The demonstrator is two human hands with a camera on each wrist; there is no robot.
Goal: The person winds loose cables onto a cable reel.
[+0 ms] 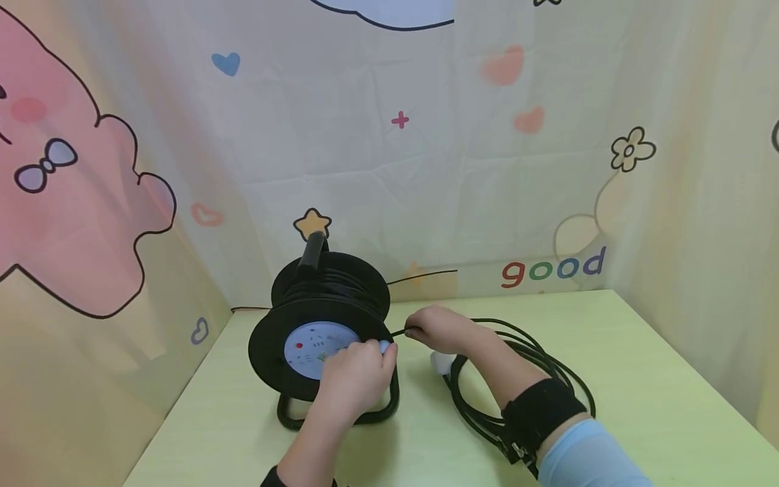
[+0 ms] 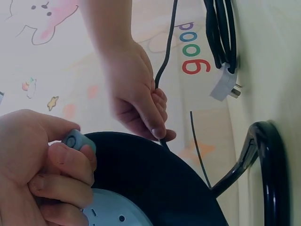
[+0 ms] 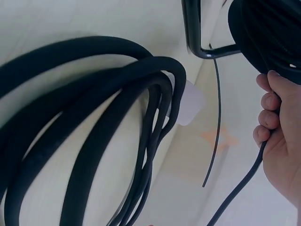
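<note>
A black cable reel (image 1: 266,348) with a pale blue socket panel (image 1: 299,358) stands on its tube frame, black cable wound on its drum. In the head view, my left hand (image 1: 358,375) is at the front disc's right side. Its fingers curl round a small blue-grey crank knob (image 2: 79,140), seen in the left wrist view. Just right of the reel, my right hand (image 1: 441,329) grips the black cable (image 1: 398,333) where it runs onto the drum. In the right wrist view, the fingers (image 3: 269,117) wrap that cable.
Loose coils of black cable (image 3: 89,165) lie on the table (image 1: 657,406) under my right forearm. A white plug (image 1: 441,364) rests at their left side. The reel's carrying handle (image 1: 312,251) rises at the back. A printed curtain (image 1: 341,122) hangs behind the table.
</note>
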